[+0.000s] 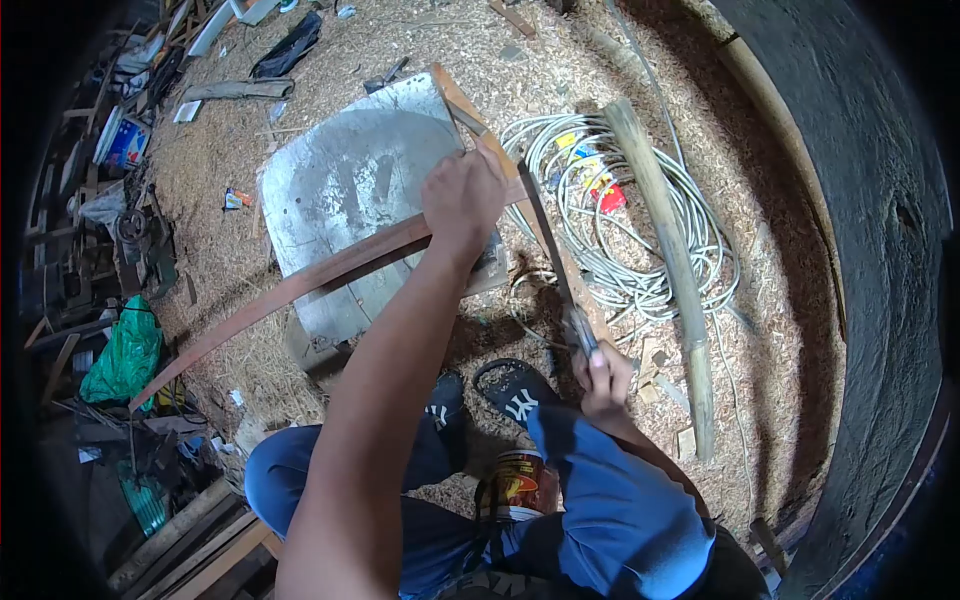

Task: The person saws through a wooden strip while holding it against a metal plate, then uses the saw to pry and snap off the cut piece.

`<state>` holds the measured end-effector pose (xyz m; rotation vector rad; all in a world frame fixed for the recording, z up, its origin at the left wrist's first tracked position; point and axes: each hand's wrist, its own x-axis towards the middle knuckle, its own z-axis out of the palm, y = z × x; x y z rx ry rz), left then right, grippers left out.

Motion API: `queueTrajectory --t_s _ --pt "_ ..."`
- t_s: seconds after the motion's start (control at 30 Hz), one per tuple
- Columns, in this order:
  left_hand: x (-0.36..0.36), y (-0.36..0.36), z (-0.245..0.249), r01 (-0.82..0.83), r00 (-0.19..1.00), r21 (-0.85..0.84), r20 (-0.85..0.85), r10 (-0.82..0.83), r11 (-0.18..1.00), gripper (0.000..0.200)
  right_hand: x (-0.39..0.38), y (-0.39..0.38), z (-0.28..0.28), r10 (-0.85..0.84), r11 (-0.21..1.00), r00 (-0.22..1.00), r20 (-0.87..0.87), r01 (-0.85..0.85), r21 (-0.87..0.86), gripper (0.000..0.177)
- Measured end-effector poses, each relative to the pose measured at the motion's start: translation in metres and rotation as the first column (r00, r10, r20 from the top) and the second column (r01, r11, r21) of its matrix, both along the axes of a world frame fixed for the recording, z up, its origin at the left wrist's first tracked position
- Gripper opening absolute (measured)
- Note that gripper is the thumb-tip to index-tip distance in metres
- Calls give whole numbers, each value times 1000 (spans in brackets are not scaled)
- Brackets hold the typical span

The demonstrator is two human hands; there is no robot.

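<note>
My left hand (465, 197) is closed on a long reddish wooden strip (345, 262), near its right end. The strip lies across a worn, metal-looking board (350, 170), and its far end reaches out to the lower left. In my right hand (603, 378) is the grey handle of a saw; the fingers are wrapped round it. The saw's narrow dark blade (548, 232) points up and away, beside the strip's right end. Whether the teeth touch the wood cannot be made out. Another, lighter wooden strip (585, 292) runs slantwise under the blade.
Coiled pale cable (640, 278) and a wooden pole (665, 230) lie on my right. A labelled bucket (527, 484) stands between my legs. Wood shavings cover the floor. Scrap wood and a green bag (125, 350) are at left; a thick dark beam (870, 220) edges the right.
</note>
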<state>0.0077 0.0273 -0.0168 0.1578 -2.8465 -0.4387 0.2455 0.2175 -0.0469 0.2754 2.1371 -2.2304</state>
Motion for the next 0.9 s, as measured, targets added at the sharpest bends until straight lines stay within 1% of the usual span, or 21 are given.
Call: queueTrajectory --t_s 0.07,0.1,0.13,0.2,0.23,0.3,0.33,0.4,0.43,0.47,0.53,0.57,0.7,0.77,0.8,0.87,0.9 --pt "3 -3 -7 80 994 -11 -79 -81 997 49 12 3 4 -18 992 997 71 27 -123 45" --pt "4 -3 -7 81 994 -10 -79 -81 997 49 10 1 4 -6 997 997 73 11 -71 45" --pt "2 -2 -6 80 993 4 -87 -80 997 48 -4 -3 4 -4 998 998 67 9 -69 45" --pt "1 -2 -5 81 992 22 -96 -78 996 48 -42 -15 2 -10 1000 999 -51 9 -18 37" --pt "0 -3 -5 78 993 24 -85 -76 997 48 -59 -21 4 -9 1000 999 -52 8 -17 37" --pt "4 -3 -7 83 995 29 -60 -81 996 48 -75 -26 12 -18 997 1000 7 19 -69 37" --pt "3 -3 -5 75 996 25 -42 -74 997 48 -66 -22 8 -30 997 1000 8 31 -65 37" --pt "0 -1 -2 60 998 23 -30 -59 998 48 -29 -12 -3 -2 1000 999 -32 3 26 37" --pt "0 0 -1 42 999 31 -15 -42 999 48 -12 -9 1 -39 998 999 24 40 -42 36" --pt "1 0 0 23 1000 37 3 -23 999 48 -4 -5 0 -37 998 999 25 38 -42 36" --pt "3 -2 -3 33 999 27 7 -34 999 47 8 -3 2 -63 976 994 86 79 -202 36" --pt "1 -1 -1 53 999 22 -6 -53 998 47 6 -5 1 -59 987 997 56 66 -149 37" --pt "1 -2 0 51 998 33 22 -52 998 46 -55 -22 3 -54 995 998 -12 52 -85 38" --pt "3 -2 2 36 999 19 32 -36 999 47 -65 -25 5 18 997 999 -47 -15 76 46" --pt "3 1 3 46 998 23 33 -47 999 47 -54 -20 0 8 997 999 -46 -5 80 46" --pt "0 1 5 -7 994 3 113 7 1000 47 -14 -8 -12 24 1000 1000 -17 -24 -5 44" --pt "-1 0 3 -12 994 3 113 12 1000 47 4 -1 -8 10 999 1000 30 -9 -42 41"
